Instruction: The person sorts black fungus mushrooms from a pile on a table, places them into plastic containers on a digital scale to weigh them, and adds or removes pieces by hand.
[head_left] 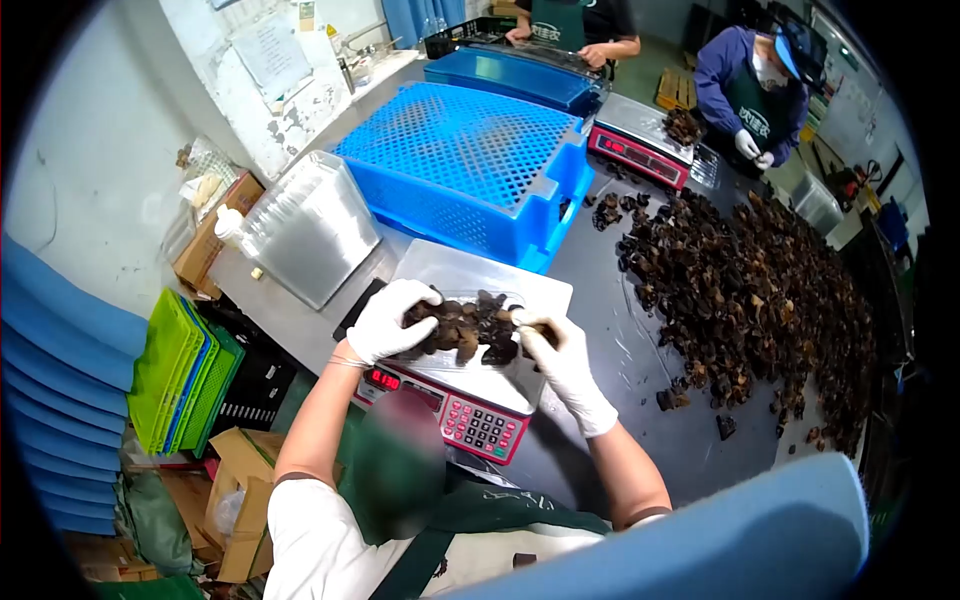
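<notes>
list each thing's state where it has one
near scale, display lit, loaded
dark pieces between the hands, bunched
left hand, gloved, at pieces
right hand, gloved, at pieces
far scale, display lit, loaded
dark heap, loose, spread out
blue crate, mesh face up
green crates, stacked, tilted
cardboard box, open

Bright light, fisheye curve, black corners, glare on tabletop [622, 350]

A grey table [630, 385] carries a red scale [487, 425] at its near edge. Left of that stands a clear bin [312, 245]; behind, a blue crate [470, 150]. A second scale [635, 155] stands farther back, right of the crate. Dark pieces [750, 290] heap across the right side, some strays [673, 398] lying loose nearer.
</notes>
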